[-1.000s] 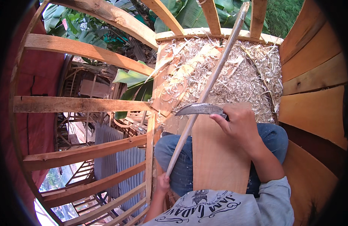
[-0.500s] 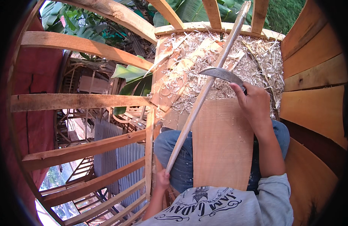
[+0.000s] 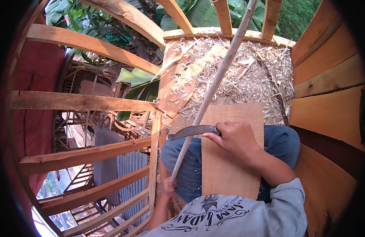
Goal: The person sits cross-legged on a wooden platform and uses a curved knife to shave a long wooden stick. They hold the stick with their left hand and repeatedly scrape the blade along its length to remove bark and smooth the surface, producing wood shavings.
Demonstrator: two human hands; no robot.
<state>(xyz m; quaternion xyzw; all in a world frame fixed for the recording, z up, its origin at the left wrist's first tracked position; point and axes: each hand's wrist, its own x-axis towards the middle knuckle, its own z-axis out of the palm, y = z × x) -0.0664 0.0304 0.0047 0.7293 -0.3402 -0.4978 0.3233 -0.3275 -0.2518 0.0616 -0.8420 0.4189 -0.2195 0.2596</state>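
Hands are both closed: the left hand (image 3: 167, 186) is wrapped round the near end of a stick (image 3: 214, 85), and the right hand (image 3: 238, 138) grips the handle of a knife (image 3: 194, 131). From the left fist the stick slants up and to the right, past the left side of the right hand, and runs out at the top of the view.

Largest around the person are the plank wall (image 3: 328, 118) on the right and the slatted railing (image 3: 83, 102) on the left, with gaps between its slats. The left hand is near that railing, so room on its outer side is tight; the right elbow is near the wall. At the far end a low rail (image 3: 283, 40) bounds the space, and the stick passes over it toward the leaves (image 3: 198, 17).

Between these edges sit the bent legs (image 3: 283, 144) in jeans, the left one under the stick. A board (image 3: 233, 170) lies on the lap, below the right hand. Ahead of it, loose shavings (image 3: 245, 83) spread to the rail, with open air above them.

Smallest is the knife: its curved blade crosses over the stick, tip to the left; contact is hard to tell.
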